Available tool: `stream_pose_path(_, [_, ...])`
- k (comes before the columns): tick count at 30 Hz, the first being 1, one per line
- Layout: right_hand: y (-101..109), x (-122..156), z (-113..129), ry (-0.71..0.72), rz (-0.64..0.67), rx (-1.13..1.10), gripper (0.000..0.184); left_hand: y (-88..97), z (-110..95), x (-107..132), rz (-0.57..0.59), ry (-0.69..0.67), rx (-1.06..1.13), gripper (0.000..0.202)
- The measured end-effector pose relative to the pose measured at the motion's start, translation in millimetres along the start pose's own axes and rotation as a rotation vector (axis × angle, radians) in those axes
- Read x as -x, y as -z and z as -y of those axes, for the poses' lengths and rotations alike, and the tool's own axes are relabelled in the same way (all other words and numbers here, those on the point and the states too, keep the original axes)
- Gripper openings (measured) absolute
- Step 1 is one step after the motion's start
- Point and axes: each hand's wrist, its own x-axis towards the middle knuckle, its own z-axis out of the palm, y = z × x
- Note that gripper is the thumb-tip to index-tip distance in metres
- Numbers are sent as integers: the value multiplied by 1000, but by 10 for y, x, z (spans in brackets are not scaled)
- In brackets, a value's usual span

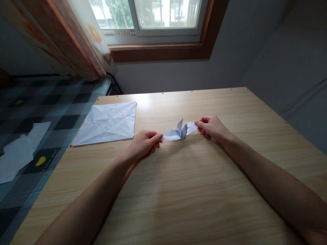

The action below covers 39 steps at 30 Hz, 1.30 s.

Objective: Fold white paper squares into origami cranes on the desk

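A small folded white paper figure (179, 131) with a pointed flap sticking up hangs just above the middle of the wooden table (178, 190). My left hand (144, 143) pinches its left end between thumb and fingers. My right hand (211, 128) pinches its right end the same way. The paper is stretched between both hands.
A creased square sheet of white paper (107, 123) lies flat at the table's left side. Left of the table is a bed with a checked cover (38, 112) and a white sheet of paper (20, 151) on it. A curtain (76, 37) and window (153, 17) are behind.
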Motion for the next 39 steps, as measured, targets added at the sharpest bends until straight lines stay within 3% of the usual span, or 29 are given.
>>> stream_pose_path(8, [61, -16, -2, 153, -45, 368, 25, 32, 27, -8, -10, 95, -87, 31])
stream_pose_path(14, [53, 0, 43, 209, -93, 486, 20, 64, 65, -34, 36, 159, 124, 29])
stream_pose_path(21, [-26, 73, 44, 127, 36, 123, 26, 57, -30, 12, 179, 164, 378, 25])
stream_pose_path(26, [-102, 143, 86, 73, 215, -70, 24, -14, -79, 26, 156, 202, 287, 20])
stream_pose_path(30, [-125, 166, 106, 41, 218, -99, 23, -47, -94, 44, 172, 250, 257, 18])
stream_pose_path(36, [-94, 168, 118, 13, 184, -31, 25, 5, -100, 36, 159, 249, 486, 11])
stream_pose_path(39, [-60, 140, 113, 73, 151, 69, 30, 51, -78, 16, 169, 251, 499, 13])
